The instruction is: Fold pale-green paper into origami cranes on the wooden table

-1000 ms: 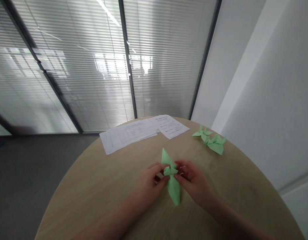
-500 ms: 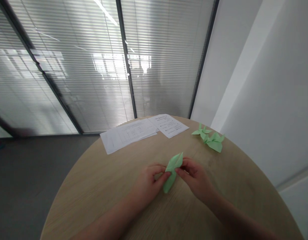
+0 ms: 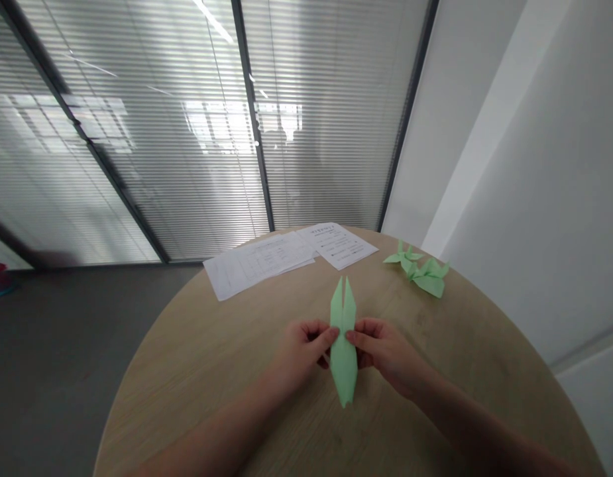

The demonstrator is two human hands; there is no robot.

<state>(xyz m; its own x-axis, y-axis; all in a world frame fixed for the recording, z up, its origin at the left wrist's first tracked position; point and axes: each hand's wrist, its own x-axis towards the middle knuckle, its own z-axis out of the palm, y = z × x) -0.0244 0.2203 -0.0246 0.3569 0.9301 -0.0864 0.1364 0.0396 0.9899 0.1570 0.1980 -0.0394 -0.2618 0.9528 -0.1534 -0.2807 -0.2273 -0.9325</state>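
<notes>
A long, narrow folded piece of green paper [image 3: 344,351] lies lengthways on the round wooden table [image 3: 207,371], with two pointed flaps at its far end. My left hand [image 3: 306,344] pinches its left edge near the middle. My right hand [image 3: 380,348] pinches the right edge at the same height. Both hands have their fingers curled and rest on the tabletop.
Two finished green paper figures [image 3: 421,273] sit at the table's far right edge. Printed white sheets [image 3: 259,263] and another sheet [image 3: 342,244] lie at the far side. Glass partitions with blinds stand behind, a white wall on the right.
The green paper was turned and flattened from a tilted, partly folded shape into a straight long form pointing away from me. Both hands stayed on it throughout.
</notes>
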